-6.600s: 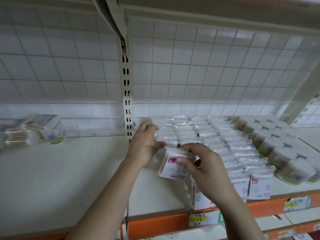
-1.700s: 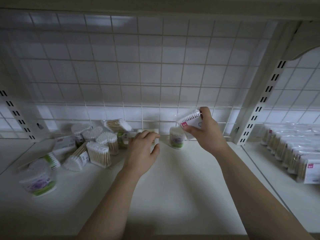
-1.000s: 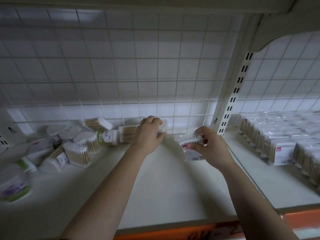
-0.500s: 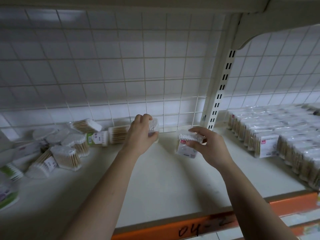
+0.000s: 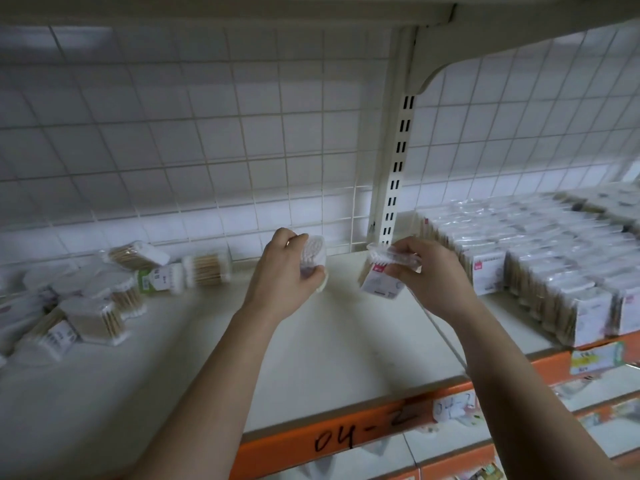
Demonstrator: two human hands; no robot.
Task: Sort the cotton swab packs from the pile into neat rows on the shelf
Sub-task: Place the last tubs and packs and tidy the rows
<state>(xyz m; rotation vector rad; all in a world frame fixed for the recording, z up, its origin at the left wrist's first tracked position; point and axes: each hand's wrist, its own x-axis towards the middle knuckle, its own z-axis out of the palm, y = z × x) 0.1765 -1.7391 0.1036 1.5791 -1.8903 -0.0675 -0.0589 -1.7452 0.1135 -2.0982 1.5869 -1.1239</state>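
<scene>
Our left hand [image 5: 282, 277] grips one swab pack [image 5: 313, 259] and our right hand [image 5: 427, 271] pinches another pack [image 5: 379, 282]. We hold them up so they can go into the neat rows [image 5: 540, 268].

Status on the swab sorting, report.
Left hand grips a swab pack. Right hand pinches a red-tagged pack. Loose pile left, neat rows right.

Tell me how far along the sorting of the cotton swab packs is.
Done: packs stand in neat rows on the right part of the shelf. In hand: the left hand grips one pack, the right hand holds a second pack. Left: the loose pile on the left.
</scene>
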